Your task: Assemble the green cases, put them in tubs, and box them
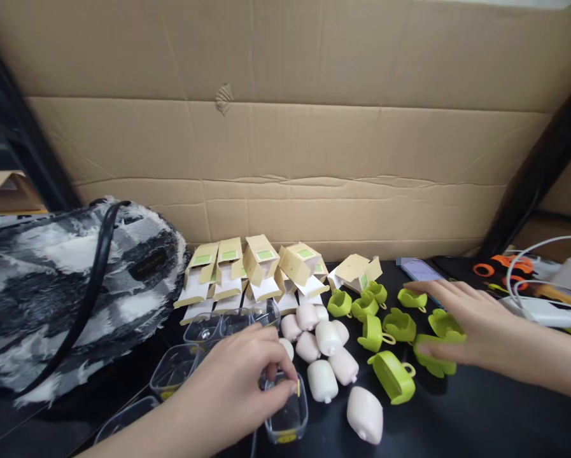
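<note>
My left hand [240, 385] is closed in a pinch, thumb and finger at the rim of a small clear plastic container [285, 429] with a yellow mark on its near side. A thin yellow sliver shows by the thumb tip. Several more clear containers [173, 369] lie behind and left of that hand, partly covered by it. My right hand [476, 324] reaches over the green petal-edged cups [398, 326], thumb and fingers apart; the thumb is over one green cup [435, 366]. Between the hands lies a cluster of whitish, rounded pieces with small nubs [322, 380].
Small open cardboard boxes [261, 264] with green labels line the back, against a large cardboard sheet [285, 146]. A fuzzy black-and-white bag [75, 286] fills the left. Behind my right hand are a phone [419, 270], orange-handled scissors [483, 270] and a white charger with cable [528, 308].
</note>
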{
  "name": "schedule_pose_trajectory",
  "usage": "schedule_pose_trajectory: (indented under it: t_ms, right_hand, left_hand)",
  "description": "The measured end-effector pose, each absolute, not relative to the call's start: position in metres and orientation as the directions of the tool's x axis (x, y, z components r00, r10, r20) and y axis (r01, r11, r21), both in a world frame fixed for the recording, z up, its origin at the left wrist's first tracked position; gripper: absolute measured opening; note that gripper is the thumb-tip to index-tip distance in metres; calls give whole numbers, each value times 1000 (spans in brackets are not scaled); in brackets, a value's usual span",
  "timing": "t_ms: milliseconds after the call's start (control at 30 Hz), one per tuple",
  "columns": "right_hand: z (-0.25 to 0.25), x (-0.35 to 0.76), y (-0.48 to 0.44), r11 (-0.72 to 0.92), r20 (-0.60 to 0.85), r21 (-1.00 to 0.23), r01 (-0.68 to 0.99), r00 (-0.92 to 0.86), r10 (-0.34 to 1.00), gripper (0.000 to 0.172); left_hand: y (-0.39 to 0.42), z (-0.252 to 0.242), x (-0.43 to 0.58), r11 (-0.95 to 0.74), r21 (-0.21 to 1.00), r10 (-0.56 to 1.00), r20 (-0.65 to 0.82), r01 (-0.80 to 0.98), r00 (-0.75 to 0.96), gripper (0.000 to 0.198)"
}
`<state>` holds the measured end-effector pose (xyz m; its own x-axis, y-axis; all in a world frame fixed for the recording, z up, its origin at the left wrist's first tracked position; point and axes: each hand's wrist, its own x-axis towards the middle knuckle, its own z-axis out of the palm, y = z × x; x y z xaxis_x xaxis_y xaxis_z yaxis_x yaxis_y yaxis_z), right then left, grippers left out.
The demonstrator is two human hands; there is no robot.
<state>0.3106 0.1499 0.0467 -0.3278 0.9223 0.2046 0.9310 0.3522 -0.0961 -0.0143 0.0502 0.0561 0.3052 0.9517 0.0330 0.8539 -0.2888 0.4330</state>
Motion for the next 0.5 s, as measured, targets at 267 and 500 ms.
schedule_pose_trajectory:
  t_ms: [267, 500]
  right_hand:
    - [22, 307, 151, 333, 110, -25, 942, -329, 938, 17]
    - [39, 326, 152, 334, 330, -87, 938, -290, 898, 25]
  left_hand:
    - [49, 62, -19, -179, 886, 971, 89, 427, 221, 9]
    - [47, 55, -13, -134, 990, 965, 141, -47, 220, 15]
